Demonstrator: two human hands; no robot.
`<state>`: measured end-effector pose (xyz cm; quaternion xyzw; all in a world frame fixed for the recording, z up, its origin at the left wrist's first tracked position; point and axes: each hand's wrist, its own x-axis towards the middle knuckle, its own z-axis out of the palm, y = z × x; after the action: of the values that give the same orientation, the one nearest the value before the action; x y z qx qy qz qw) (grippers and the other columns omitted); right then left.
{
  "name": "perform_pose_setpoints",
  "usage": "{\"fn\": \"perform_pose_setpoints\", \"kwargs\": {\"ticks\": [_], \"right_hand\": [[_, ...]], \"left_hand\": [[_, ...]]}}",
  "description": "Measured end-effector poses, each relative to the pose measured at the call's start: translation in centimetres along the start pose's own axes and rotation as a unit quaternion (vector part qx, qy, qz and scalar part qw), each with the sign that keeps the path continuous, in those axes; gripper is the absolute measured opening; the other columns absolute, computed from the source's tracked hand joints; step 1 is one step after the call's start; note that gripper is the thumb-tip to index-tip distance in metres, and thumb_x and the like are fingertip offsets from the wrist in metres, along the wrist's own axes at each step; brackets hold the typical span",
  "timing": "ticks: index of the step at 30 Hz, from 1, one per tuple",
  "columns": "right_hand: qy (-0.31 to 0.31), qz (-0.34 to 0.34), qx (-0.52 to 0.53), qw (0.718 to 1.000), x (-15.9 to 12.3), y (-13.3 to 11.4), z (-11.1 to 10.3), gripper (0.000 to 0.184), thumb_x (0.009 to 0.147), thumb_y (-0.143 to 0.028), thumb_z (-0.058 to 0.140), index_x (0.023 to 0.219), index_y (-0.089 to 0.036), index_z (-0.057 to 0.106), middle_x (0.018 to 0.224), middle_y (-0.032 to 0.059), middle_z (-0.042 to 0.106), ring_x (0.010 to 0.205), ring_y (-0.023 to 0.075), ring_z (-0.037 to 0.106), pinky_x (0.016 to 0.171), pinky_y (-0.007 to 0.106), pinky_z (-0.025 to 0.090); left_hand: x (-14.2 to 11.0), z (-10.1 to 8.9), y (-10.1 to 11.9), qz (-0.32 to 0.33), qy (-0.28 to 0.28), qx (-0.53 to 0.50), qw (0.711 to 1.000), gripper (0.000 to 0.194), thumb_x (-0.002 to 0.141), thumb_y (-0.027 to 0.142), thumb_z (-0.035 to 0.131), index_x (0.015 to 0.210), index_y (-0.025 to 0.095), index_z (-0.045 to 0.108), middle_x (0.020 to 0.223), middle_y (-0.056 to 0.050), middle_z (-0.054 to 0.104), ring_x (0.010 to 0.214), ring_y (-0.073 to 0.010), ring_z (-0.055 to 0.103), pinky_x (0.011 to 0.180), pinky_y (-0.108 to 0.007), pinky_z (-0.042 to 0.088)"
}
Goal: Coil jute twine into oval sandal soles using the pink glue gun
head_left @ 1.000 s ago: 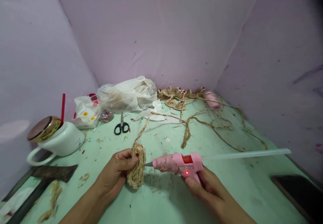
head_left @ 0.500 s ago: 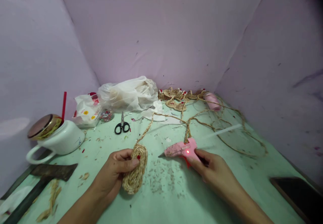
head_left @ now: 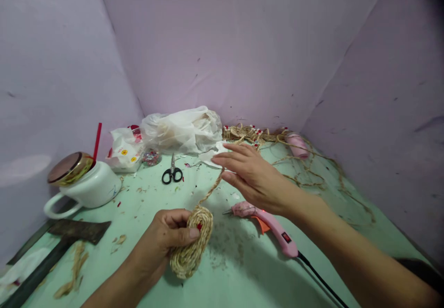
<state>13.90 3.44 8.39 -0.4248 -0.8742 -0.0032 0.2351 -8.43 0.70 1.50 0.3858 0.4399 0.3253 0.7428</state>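
Observation:
My left hand (head_left: 169, 238) grips an oval coil of braided straw rope (head_left: 199, 248), thumb pressed on its face beside a small red spot. From the coil's top, a length of rope (head_left: 212, 190) runs up toward my right hand (head_left: 255, 174). That hand is stretched out over the table, fingers extended and slightly apart, close to the rope; whether it touches the rope I cannot tell. Below it, a pink glue gun (head_left: 277, 229) lies on its side, nozzle pointing left, its black cord trailing to the lower right.
Black-handled scissors (head_left: 172, 174), a white plastic bag (head_left: 183, 130) and woven straw pieces (head_left: 243, 132) lie farther back, with a pink roll (head_left: 297, 146) at right. On the left are a white mug (head_left: 92, 187) with a gold-rimmed lid and a hatchet (head_left: 65, 236). Loose rope spreads over the right side.
My right hand has let go of the glue gun, which now lies on the table, and has reached forward and left toward the rope. My left hand still holds the coil.

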Motion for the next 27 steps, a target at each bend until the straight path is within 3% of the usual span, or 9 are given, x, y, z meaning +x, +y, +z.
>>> {"fn": "perform_pose_setpoints", "kwargs": {"ticks": [2, 4, 7, 9, 12, 19, 27], "right_hand": [[-0.061, -0.033, -0.021, 0.997, 1.2, -0.1, -0.3, 0.03, 0.096, -0.027, 0.04, 0.115, -0.018, 0.062, 0.113, 0.007, 0.067, 0.128, 0.0264, 0.04, 0.107, 0.056, 0.017], [-0.103, -0.05, -0.052, 0.992, 1.6, -0.3, -0.5, 0.027, 0.095, -0.026, 0.043, 0.101, -0.018, 0.069, 0.093, 0.006, 0.072, 0.109, 0.0241, 0.056, 0.107, 0.054, 0.016], [-0.165, -0.022, -0.09, 0.982, 1.1, -0.6, -0.8, 0.023, 0.088, -0.021, 0.051, 0.077, -0.02, 0.071, 0.069, 0.0014, 0.069, 0.073, 0.0175, 0.063, 0.096, 0.043, 0.033], [-0.187, 0.019, -0.103, 0.977, 0.5, -1.0, -0.8, 0.022, 0.085, -0.019, 0.053, 0.07, -0.02, 0.069, 0.066, 0.0017, 0.068, 0.064, 0.0171, 0.061, 0.075, 0.034, 0.042], [-0.166, 0.077, -0.094, 0.978, -0.6, -1.8, -0.6, 0.022, 0.086, -0.022, 0.052, 0.073, -0.02, 0.069, 0.07, 0.0029, 0.069, 0.062, 0.0181, 0.061, 0.056, 0.029, 0.037], [-0.059, 0.201, 0.051, 0.977, -3.2, -3.3, 1.7, 0.021, 0.086, -0.022, 0.049, 0.077, -0.021, 0.068, 0.072, 0.0015, 0.067, 0.063, 0.0162, 0.061, 0.057, 0.026, 0.037], [0.011, 0.219, 0.119, 0.968, -5.4, -5.1, 4.1, 0.024, 0.087, -0.021, 0.044, 0.079, -0.022, 0.066, 0.072, 0.0022, 0.065, 0.065, 0.0181, 0.06, 0.06, 0.03, 0.038]], "left_hand": [[0.1, 0.0, 0.1, 0.0, 0.002, 0.006, 1.0, 0.028, 0.047, 0.028, 0.083, 0.065, 0.011, 0.071, 0.056, -0.004, 0.064, 0.048, -0.0114, 0.054, 0.048, -0.022, 0.042], [0.1, 0.1, 0.3, -0.002, 0.005, 0.01, 1.0, 0.028, 0.046, 0.029, 0.083, 0.064, 0.011, 0.071, 0.054, -0.003, 0.063, 0.047, -0.0111, 0.053, 0.047, -0.022, 0.041], [0.1, 0.3, 0.5, -0.006, 0.01, 0.012, 1.0, 0.029, 0.044, 0.03, 0.083, 0.063, 0.011, 0.071, 0.053, -0.003, 0.063, 0.046, -0.0111, 0.052, 0.047, -0.022, 0.042], [0.1, 0.3, 0.5, -0.007, 0.013, 0.016, 1.0, 0.03, 0.045, 0.03, 0.083, 0.063, 0.01, 0.071, 0.054, -0.004, 0.064, 0.046, -0.0116, 0.053, 0.048, -0.023, 0.042], [0.1, 0.3, 0.3, -0.006, 0.019, 0.015, 1.0, 0.031, 0.045, 0.031, 0.083, 0.064, 0.01, 0.071, 0.057, -0.006, 0.066, 0.049, -0.0132, 0.055, 0.05, -0.024, 0.043], [0.5, 0.4, 0.2, -0.004, 0.041, 0.003, 0.999, 0.029, 0.044, 0.028, 0.084, 0.062, 0.01, 0.07, 0.055, -0.005, 0.066, 0.048, -0.0127, 0.055, 0.05, -0.024, 0.043], [0.7, 0.3, -0.1, -0.005, 0.053, -0.021, 0.998, 0.029, 0.044, 0.026, 0.084, 0.063, 0.01, 0.07, 0.057, -0.006, 0.068, 0.049, -0.0132, 0.057, 0.053, -0.025, 0.044]]}}
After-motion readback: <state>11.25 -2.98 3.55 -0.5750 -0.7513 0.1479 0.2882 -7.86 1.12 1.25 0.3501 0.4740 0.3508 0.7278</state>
